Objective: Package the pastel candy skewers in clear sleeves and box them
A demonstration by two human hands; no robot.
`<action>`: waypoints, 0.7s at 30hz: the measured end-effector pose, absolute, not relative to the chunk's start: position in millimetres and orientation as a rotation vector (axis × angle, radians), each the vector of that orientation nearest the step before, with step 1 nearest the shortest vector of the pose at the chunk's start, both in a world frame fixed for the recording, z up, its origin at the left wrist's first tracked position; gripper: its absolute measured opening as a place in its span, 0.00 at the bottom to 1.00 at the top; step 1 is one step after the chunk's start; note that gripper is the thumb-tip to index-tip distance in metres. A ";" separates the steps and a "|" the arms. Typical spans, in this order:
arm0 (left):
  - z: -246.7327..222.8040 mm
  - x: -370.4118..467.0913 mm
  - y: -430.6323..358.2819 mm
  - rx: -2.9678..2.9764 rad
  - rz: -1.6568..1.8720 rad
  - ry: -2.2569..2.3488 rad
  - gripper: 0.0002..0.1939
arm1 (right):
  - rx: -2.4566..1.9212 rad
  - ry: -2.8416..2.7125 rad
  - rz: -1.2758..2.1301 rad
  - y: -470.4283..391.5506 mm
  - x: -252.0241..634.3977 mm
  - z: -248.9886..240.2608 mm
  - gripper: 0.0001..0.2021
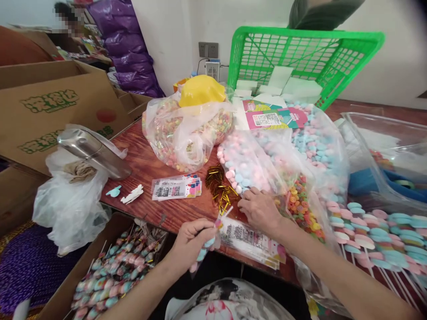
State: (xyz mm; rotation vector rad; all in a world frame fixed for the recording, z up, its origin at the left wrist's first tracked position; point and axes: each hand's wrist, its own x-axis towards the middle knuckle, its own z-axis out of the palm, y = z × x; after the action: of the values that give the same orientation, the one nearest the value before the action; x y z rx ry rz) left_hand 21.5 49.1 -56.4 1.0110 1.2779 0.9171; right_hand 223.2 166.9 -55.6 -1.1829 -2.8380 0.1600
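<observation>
Surroundings: the red-brown wood-grain bench [143, 213] is crowded along its far side. A silver metal flask [108, 164] stands near its left end; clear printed plastic sleeves [248, 238] lie at the front edge.

Grip: the left hand [191, 242] is closed on a clear-wrapped pink-and-blue candy stick [210, 242], at the bench's front edge. The right hand [262, 211], fingers bent, is beside gold metallic twist ties [222, 193]; whether its grip pinches one cannot be told.

Containers: the tilted green plastic basket [370, 42] holds white blocks [302, 86]; the open brown carton [62, 289], wrapped sticks [113, 275]; the clear plastic bag [338, 133], pink-and-blue sweets [315, 144].
</observation>
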 end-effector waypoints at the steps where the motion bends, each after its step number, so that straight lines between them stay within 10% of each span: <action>1: -57.3 21.5 50.0 0.841 0.940 1.249 0.15 | -1.171 -2.856 0.161 169.5 219.3 -58.8 0.06; 21: -36.5 73.3 121.4 0.815 1.331 0.993 0.12 | -0.863 -2.242 0.536 159.5 226.3 -38.1 0.08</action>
State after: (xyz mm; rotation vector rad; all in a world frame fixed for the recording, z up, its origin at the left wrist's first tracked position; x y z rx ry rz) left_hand 73.3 121.4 -36.5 0.8153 0.9927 1.3309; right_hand 226.3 159.5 -38.1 -0.8631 -2.2419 0.5364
